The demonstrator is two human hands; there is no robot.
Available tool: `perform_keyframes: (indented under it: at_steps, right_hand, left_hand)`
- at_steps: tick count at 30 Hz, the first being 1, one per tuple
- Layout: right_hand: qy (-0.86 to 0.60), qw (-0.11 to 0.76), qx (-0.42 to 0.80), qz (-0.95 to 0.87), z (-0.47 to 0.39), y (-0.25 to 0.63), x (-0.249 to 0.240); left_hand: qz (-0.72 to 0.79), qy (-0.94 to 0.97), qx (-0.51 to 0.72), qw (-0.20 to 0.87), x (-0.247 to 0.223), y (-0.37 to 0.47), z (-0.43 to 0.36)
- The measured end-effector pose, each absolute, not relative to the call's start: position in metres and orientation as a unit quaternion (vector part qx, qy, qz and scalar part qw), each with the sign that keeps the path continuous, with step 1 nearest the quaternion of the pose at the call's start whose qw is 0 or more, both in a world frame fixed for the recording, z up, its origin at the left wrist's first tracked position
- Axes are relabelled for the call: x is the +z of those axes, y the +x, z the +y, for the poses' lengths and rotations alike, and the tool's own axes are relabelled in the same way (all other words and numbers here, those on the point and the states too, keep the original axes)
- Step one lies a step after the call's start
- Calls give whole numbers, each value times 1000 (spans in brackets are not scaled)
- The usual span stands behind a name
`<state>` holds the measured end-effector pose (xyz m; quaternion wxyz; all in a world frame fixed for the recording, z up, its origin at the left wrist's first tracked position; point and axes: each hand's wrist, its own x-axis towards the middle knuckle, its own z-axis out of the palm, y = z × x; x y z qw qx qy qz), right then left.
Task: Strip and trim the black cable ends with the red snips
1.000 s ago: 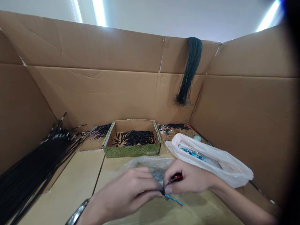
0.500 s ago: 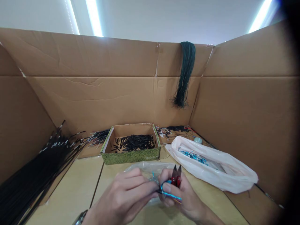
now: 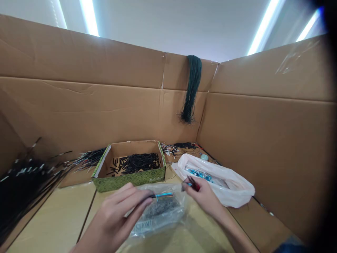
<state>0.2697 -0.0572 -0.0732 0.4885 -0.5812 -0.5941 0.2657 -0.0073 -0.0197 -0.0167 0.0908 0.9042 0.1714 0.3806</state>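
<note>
My left hand pinches a black cable whose stripped end points right, showing blue and yellowish wires. My right hand is closed around red-handled snips, blades pointing up and left. A bit of blue shows by the right fingertips, too blurred to name. Below the wire ends lies a clear plastic bag with a dark tangle of fine scraps in it. Just beyond my right hand is a white plastic-lined tray with blue scraps.
A green-sided cardboard box holds many short black tubes. Black cables are heaped at left, with more cable ends behind. Dark green strands hang over the cardboard wall. A small round pale object sits behind the tray.
My hands have moved apart: the right hand went toward the white tray with the snips, while the left kept the cable. The camera view has turned to the right.
</note>
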Motion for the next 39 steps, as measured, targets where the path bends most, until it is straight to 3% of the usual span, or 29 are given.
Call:
perform_keyframes:
  at_steps: [6,12,17,24,32,36,39]
  right_hand:
    - [-658,412,105,-621,-58,361,-62]
    - [-685,389,37,-615,-53,381,-70]
    - [-653,439,22,-617,-46,346,-47]
    - [-477,527,122,-692,-57,228,-6]
    - [-396,573,148,-703,-42,172,5]
    - [-378,625,115,-673,-38,157,1]
    - [-350,662,56,-660,-32,145,-3]
  left_hand:
    - [234,887,358,176,-20,5,-10]
    - [259,879,349,197,-20,4,-8]
    - [268,861,390,187,-15,1,-16]
    - [244,833,482,121,-13,-3,-26]
    - [243,796,549,77,-10,-9,-30]
    - [271,760,578,120,-6,-8,-31]
    - [309,721,584,212,-6,-6,-29]
